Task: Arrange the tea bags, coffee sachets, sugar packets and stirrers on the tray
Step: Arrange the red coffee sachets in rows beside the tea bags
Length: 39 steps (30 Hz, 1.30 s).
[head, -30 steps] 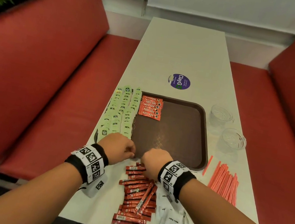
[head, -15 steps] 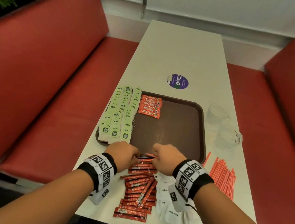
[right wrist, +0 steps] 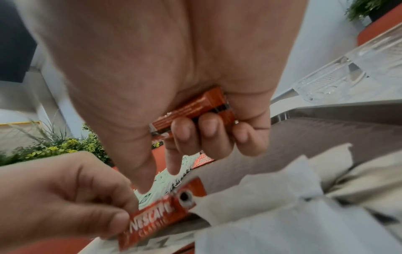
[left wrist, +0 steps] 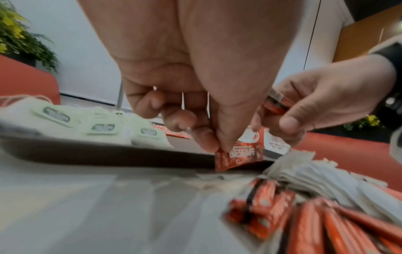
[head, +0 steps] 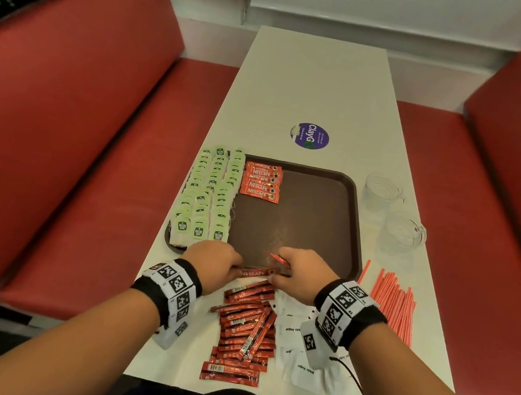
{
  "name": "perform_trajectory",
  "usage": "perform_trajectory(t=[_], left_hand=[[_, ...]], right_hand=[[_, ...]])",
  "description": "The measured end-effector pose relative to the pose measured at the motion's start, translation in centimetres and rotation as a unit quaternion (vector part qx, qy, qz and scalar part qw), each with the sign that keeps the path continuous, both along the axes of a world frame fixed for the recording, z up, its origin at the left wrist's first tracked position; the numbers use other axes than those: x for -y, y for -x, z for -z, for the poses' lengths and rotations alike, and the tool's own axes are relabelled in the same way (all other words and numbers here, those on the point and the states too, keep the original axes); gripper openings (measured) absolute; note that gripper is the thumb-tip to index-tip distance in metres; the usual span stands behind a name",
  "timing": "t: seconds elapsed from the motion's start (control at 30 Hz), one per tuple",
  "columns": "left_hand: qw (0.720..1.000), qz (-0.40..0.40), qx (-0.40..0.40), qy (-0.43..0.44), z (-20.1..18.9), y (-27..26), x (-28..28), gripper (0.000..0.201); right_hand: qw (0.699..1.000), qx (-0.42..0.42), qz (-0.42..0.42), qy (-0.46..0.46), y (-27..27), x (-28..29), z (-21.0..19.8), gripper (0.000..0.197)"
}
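A brown tray (head: 352, 248) lies mid-table with green tea bags (head: 208, 198) along its left side and a short row of red coffee sachets (head: 261, 181) at its far left. My left hand (head: 217, 264) pinches the end of one red Nescafe sachet (head: 254, 272) (left wrist: 238, 157) (right wrist: 156, 213) at the tray's near rim. My right hand (head: 301, 274) grips several more sachets (right wrist: 195, 107) (left wrist: 276, 103) in its curled fingers and touches the same sachet's other end. A loose pile of sachets (head: 246, 327) lies below my hands, white sugar packets (head: 304, 355) to its right.
Red stirrers (head: 390, 300) lie fanned out right of the tray. Two clear glass cups (head: 380, 190) (head: 404, 231) stand beyond them near the table's right edge. A round purple sticker (head: 310, 136) sits beyond the tray. Red benches flank the table.
Both hands have lifted from the sachet pile toward the tray's near rim. One sachet now hangs between them, and the right hand has gathered more.
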<state>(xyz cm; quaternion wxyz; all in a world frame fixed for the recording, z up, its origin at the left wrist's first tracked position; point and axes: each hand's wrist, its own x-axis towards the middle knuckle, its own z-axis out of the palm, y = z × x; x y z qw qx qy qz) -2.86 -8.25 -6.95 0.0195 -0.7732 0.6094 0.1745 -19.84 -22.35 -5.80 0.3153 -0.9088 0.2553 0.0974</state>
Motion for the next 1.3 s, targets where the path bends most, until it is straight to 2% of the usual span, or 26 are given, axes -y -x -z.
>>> perform_trajectory(t=[0.17, 0.43, 0.53, 0.63, 0.83, 0.97, 1.1, 1.3], left_hand=[[0.995, -0.007, -0.085, 0.044, -1.2, -2.2, -0.2, 0.02], [0.988, -0.002, -0.119, 0.101, -2.2, -2.8, 1.4, 0.015], [0.988, -0.012, -0.108, 0.111, -2.6, -3.0, 2.8, 0.014], [0.987, -0.041, -0.101, 0.117, -3.1, -4.3, 4.7, 0.011], [0.987, -0.122, -0.042, 0.099, -3.1, -8.7, 10.3, 0.01], [0.994, -0.101, 0.023, 0.026, -1.7, -10.4, 13.7, 0.012], [0.994, -0.079, 0.069, -0.027, -0.5, -11.1, 15.8, 0.011], [0.989, -0.083, 0.108, -0.051, 0.5, -11.4, 17.5, 0.008]], right_hand=[[1.0, 0.029, 0.005, 0.004, -0.5, 0.5, -0.2, 0.012], [0.996, 0.093, 0.016, -0.007, -1.4, 0.8, -0.9, 0.023], [0.992, 0.117, 0.044, -0.013, -1.7, 1.4, -0.9, 0.022], [0.987, 0.128, 0.092, -0.031, -1.8, 2.3, -0.9, 0.01], [0.982, 0.107, 0.137, -0.068, -1.7, 3.9, -2.0, 0.027], [0.983, 0.098, 0.142, -0.063, -1.9, 4.5, -2.3, 0.03], [0.985, 0.086, 0.14, -0.051, -2.2, 4.9, -2.4, 0.023], [0.986, 0.096, 0.132, -0.043, -2.3, 5.0, -2.4, 0.019]])
